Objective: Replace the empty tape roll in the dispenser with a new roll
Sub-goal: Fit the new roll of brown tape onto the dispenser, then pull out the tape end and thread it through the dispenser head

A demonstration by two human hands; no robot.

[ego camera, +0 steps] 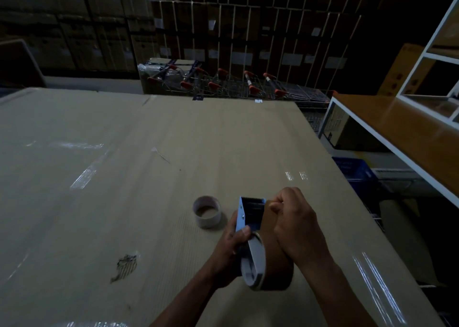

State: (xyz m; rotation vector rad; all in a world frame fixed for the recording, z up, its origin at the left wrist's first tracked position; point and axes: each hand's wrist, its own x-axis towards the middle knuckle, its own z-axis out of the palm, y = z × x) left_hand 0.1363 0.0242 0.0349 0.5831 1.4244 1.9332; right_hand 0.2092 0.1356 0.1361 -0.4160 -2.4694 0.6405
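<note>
- Left hand [232,248] wrapped around the tape dispenser [249,218], thumb pressed on its flat blue metal side plate, above the cardboard-covered table [124,177].
- Serrated cutting edge at the dispenser's far end, pointing away.
- Brown tape roll [267,264] seated in the dispenser, wide and glossy, with a pale round hub on the near face.
- Right hand [295,223] curled at the toothed end, fingertips pinched together; impossible to tell what is between them.
- Empty core [207,211] lying flat on the table just left of the dispenser: a thin pale cardboard ring, hollow.
- Table surface matte, ribbed, with shiny clear tape strips and one torn patch [125,267].
</note>
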